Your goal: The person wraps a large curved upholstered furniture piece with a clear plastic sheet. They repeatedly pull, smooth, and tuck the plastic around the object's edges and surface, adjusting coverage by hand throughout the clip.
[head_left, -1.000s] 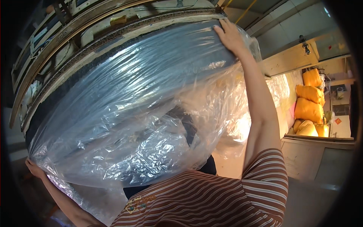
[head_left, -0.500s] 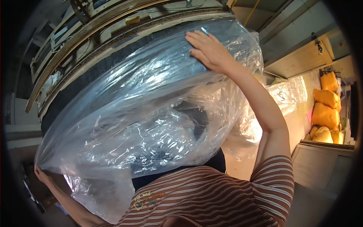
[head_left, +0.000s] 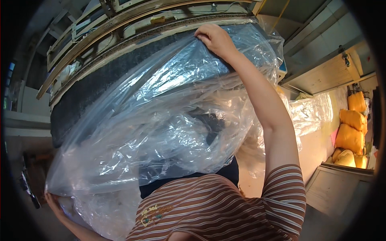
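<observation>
Crinkled clear film (head_left: 177, 76) pulled back, baring more dark matte surface (head_left: 90, 86); both hands (head_left: 217, 40) (head_left: 54, 203) pinching glossy folds

Plastic sheet (head_left: 173, 78): hard bluish-white glare, broken into streaks just below the fingers (head_left: 199, 34) of the right hand (head_left: 219, 42)
Dark panel (head_left: 90, 86): dim and matt, left of the right fingers, little detail showing
Yellow sacks (head_left: 350, 136): warm orange glow, strongest on the lowest, well right of the right fingers
Crumpled film (head_left: 309, 112): warm-white glints, between those fingers and the sacks
Left hand (head_left: 55, 204): weakly lit, finger outlines soft
Wooden rail (head_left: 116, 29): bowed by fisheye distortion, above and left of the right fingers
Rim: black surround, close beyond the left fingers
Shirt (head_left: 201, 205): stripes fairly crisp, below the right fingers
</observation>
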`<action>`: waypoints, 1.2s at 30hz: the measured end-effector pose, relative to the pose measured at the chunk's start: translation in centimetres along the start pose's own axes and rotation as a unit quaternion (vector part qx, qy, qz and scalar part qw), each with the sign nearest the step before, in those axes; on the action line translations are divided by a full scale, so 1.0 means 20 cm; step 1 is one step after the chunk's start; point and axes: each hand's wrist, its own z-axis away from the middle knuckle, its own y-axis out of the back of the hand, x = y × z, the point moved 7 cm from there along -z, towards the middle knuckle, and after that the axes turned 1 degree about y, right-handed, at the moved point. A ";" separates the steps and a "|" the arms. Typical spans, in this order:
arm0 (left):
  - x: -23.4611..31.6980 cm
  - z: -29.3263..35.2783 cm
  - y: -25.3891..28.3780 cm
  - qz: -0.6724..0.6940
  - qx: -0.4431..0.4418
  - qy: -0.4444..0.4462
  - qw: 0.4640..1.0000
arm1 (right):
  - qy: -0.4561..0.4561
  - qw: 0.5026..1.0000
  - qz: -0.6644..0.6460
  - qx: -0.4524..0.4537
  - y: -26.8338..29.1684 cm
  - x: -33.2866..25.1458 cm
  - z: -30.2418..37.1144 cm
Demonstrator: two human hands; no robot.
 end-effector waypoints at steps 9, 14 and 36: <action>-0.15 -0.24 -0.45 0.033 0.039 0.013 0.999 | -0.219 0.943 -0.251 -0.028 0.17 0.19 -0.12; 0.24 -0.72 -0.95 0.305 -0.012 -0.091 0.948 | -0.310 0.823 -0.364 0.305 0.54 0.51 -0.20; 0.33 -1.11 -2.08 -0.080 0.170 -0.140 0.972 | -0.308 0.937 0.073 0.150 0.28 0.96 0.06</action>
